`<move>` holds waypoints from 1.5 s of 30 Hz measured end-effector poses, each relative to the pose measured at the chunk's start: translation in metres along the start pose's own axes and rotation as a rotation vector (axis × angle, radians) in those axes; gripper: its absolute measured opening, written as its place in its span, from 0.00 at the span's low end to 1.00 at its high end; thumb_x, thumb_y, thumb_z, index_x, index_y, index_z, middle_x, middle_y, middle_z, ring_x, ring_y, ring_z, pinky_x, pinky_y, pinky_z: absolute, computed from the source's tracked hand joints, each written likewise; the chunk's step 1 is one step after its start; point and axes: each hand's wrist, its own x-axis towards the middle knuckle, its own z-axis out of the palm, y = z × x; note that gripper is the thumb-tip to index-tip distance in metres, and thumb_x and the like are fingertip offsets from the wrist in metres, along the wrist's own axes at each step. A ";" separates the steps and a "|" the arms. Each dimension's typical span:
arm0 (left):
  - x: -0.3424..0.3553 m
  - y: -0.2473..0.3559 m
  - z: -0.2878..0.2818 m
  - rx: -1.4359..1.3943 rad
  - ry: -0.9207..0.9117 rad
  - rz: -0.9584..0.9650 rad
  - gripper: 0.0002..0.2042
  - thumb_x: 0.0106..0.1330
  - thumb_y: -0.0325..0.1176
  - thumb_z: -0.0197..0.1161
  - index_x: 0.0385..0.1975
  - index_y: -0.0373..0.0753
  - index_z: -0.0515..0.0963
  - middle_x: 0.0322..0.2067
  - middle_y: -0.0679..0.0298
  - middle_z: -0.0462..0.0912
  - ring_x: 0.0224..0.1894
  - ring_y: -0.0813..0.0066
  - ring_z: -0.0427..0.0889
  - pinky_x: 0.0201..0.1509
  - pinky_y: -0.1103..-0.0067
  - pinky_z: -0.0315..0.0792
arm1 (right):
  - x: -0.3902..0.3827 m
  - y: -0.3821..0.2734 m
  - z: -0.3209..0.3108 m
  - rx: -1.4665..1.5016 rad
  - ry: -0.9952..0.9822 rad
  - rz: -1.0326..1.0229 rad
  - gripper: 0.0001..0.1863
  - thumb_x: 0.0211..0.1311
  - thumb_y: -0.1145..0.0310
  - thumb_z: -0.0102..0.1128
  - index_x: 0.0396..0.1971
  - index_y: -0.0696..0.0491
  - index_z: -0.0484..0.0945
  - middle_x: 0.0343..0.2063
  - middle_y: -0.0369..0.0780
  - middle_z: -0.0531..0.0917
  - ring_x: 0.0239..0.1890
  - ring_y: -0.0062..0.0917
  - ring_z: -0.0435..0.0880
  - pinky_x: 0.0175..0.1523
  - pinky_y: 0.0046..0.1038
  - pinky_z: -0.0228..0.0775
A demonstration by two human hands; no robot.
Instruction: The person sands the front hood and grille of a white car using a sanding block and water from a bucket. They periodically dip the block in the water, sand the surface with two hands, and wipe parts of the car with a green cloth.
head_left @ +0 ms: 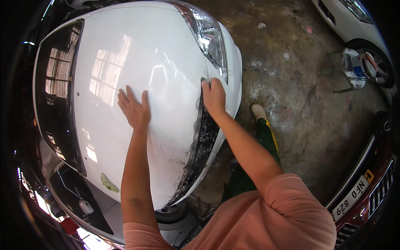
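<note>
The white car's hood (171, 125) fills the middle of the head view, with window light reflected on its glossy paint. My left hand (134, 109) lies flat on it, fingers and thumb spread, holding nothing. Along the hood's front edge runs a black strip (206, 131) smeared with whitish marks; small dark specks dot the white paint beside its lower part. At the strip's upper end, close to the clear headlight (212, 41), my right hand (214, 98) is closed with its fingers curled. What lies inside those fingers is hidden.
Left is the dark windshield (60, 83); a green patch (109, 183) marks the hood. Beside it lies a white bottle-like object (86, 206). Across the stained concrete floor (287, 83) are another white car (354, 25), a light plastic seat (351, 68) and a dark red vehicle (377, 183).
</note>
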 end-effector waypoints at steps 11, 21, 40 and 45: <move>-0.004 -0.003 -0.001 0.010 -0.003 -0.002 0.37 0.77 0.58 0.49 0.76 0.37 0.58 0.77 0.42 0.51 0.80 0.46 0.45 0.83 0.56 0.40 | -0.085 0.007 0.000 0.177 -0.043 0.106 0.13 0.71 0.65 0.60 0.38 0.61 0.74 0.40 0.51 0.79 0.42 0.51 0.80 0.48 0.44 0.72; -0.003 0.000 -0.002 -0.006 0.013 -0.005 0.38 0.75 0.58 0.52 0.75 0.37 0.59 0.76 0.43 0.52 0.79 0.44 0.48 0.82 0.55 0.43 | -0.050 0.011 0.001 0.079 -0.013 0.062 0.14 0.71 0.64 0.60 0.38 0.61 0.74 0.38 0.52 0.80 0.42 0.51 0.80 0.49 0.45 0.72; 0.001 -0.002 0.000 0.022 0.027 -0.001 0.38 0.75 0.60 0.51 0.75 0.37 0.59 0.76 0.42 0.53 0.79 0.44 0.48 0.82 0.54 0.44 | -0.042 0.014 -0.002 0.079 -0.041 0.045 0.13 0.70 0.64 0.61 0.38 0.61 0.75 0.38 0.53 0.81 0.42 0.52 0.80 0.48 0.46 0.72; 0.000 0.000 0.000 0.013 0.026 0.004 0.36 0.77 0.57 0.50 0.76 0.37 0.58 0.76 0.42 0.52 0.80 0.45 0.47 0.82 0.55 0.42 | -0.030 0.020 -0.003 0.090 -0.048 -0.003 0.13 0.70 0.65 0.61 0.38 0.61 0.75 0.38 0.52 0.81 0.42 0.52 0.80 0.49 0.45 0.72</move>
